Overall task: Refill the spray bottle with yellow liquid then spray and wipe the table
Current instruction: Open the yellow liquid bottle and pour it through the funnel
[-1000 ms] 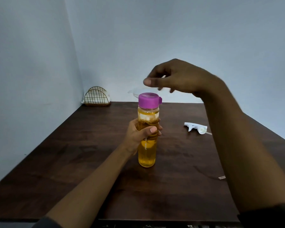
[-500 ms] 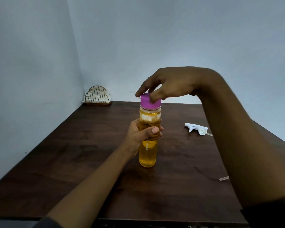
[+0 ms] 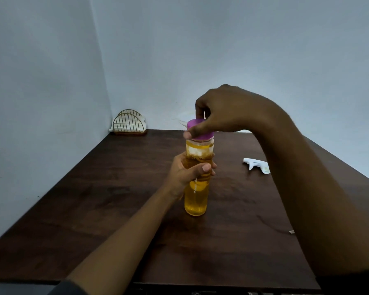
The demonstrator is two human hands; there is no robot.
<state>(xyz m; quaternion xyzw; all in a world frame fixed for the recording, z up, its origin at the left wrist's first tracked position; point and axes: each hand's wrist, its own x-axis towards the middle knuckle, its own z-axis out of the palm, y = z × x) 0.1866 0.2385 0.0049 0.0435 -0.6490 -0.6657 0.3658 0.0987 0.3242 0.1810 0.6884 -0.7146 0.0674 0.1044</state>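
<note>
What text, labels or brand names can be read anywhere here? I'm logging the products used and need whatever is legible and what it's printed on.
Bottle of yellow liquid: one line of small white print running vertically down its side, below the left hand; too small and blurred to read.
Purple cap, gripped by the right hand: no print visible.
White spray head lying on the table: no print visible.
Wire rack in the corner: none.
</note>
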